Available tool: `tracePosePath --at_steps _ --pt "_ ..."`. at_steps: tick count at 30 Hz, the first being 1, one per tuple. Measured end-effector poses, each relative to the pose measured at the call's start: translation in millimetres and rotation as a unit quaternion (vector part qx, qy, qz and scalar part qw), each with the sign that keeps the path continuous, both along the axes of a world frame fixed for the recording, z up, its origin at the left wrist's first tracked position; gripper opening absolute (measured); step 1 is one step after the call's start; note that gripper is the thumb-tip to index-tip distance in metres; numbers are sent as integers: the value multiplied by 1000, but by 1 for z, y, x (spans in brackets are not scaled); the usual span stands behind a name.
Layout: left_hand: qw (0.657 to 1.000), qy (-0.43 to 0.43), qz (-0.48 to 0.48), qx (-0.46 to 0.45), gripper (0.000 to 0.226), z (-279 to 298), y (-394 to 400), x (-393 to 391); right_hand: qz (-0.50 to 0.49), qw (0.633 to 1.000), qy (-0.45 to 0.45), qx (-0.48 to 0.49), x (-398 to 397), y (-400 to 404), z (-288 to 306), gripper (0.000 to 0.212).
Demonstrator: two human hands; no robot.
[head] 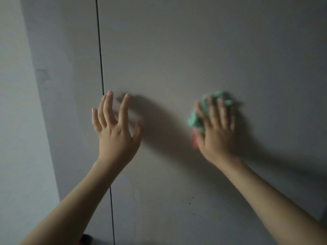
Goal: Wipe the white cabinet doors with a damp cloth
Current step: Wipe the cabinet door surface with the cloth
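A large white cabinet door [194,50] fills most of the view. My right hand [215,128] presses a crumpled green cloth [196,117] flat against this door, fingers spread and straight; the hand and cloth are blurred. A pinkish bit of the cloth shows under the hand's left edge. My left hand [115,128] is raised with its fingers spread near the door, beside the dark vertical gap [100,50] that separates this door from a narrower white door [70,85] to the left. Whether the left fingertips touch the surface is unclear.
A paler wall surface [19,121] runs along the far left. A few small dark specks [190,203] mark the door low down between my forearms. A dark object with a red part [86,239] peeks in at the bottom edge.
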State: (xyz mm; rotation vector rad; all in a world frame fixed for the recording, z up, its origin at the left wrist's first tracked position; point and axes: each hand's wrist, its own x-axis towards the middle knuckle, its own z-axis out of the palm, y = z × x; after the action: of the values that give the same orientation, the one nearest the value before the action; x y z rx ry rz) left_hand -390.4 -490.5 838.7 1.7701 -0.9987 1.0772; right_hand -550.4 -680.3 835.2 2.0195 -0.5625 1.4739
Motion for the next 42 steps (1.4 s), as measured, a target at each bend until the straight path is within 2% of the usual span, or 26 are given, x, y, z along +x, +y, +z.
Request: tracePosePath --at_steps 2,3,5,8,10,12,15,17,19,22,24,26,29,31,32,35,37,39,42 --pt "1000 9 0 -10 63 -4 9 12 -32 988 -130 73 21 12 9 59" --pt "1000 12 -2 -13 63 -7 12 16 -32 984 -151 86 37 24 5 59" --pt "1000 24 -2 -15 63 -14 17 23 18 997 -67 40 69 51 -19 61" --pt "999 42 -4 -2 65 -27 27 31 43 985 151 -75 84 77 -64 55" --pt "999 52 -5 1 65 -36 38 40 35 974 199 -103 79 79 -69 55" --pt "998 56 -3 4 65 -42 49 50 44 984 159 -69 77 79 -50 60" --pt "999 51 3 14 64 -46 60 66 35 999 -1 8 97 83 3 58" --pt "998 58 -2 11 65 -48 62 71 19 999 -32 17 119 95 16 59" --pt "998 69 -12 0 65 -50 65 76 52 997 43 -33 137 109 -3 59" --pt "998 61 -8 14 68 -56 74 82 79 965 214 -133 138 121 -57 54" --pt "998 59 -3 27 67 -62 80 85 100 953 248 -141 130 119 -68 57" --pt "998 56 1 27 65 -65 86 88 97 964 219 -119 131 117 -54 65" --pt "999 48 5 26 63 -68 87 90 63 990 93 -81 150 120 -13 64" --pt "998 53 6 24 64 -69 86 91 61 994 63 -64 164 128 -12 62" --pt "998 57 3 25 64 -70 85 90 67 991 85 -75 167 131 -25 62" --pt "997 66 0 42 66 -71 86 89 44 955 247 -156 149 130 -89 59" --pt "997 64 1 53 66 -74 88 88 42 939 299 -166 128 121 -110 52" --pt "996 62 -1 58 68 -77 90 89 83 949 269 -144 123 112 -99 50" --pt "996 60 -3 69 70 -80 89 90 63 983 143 -96 130 102 -58 61"
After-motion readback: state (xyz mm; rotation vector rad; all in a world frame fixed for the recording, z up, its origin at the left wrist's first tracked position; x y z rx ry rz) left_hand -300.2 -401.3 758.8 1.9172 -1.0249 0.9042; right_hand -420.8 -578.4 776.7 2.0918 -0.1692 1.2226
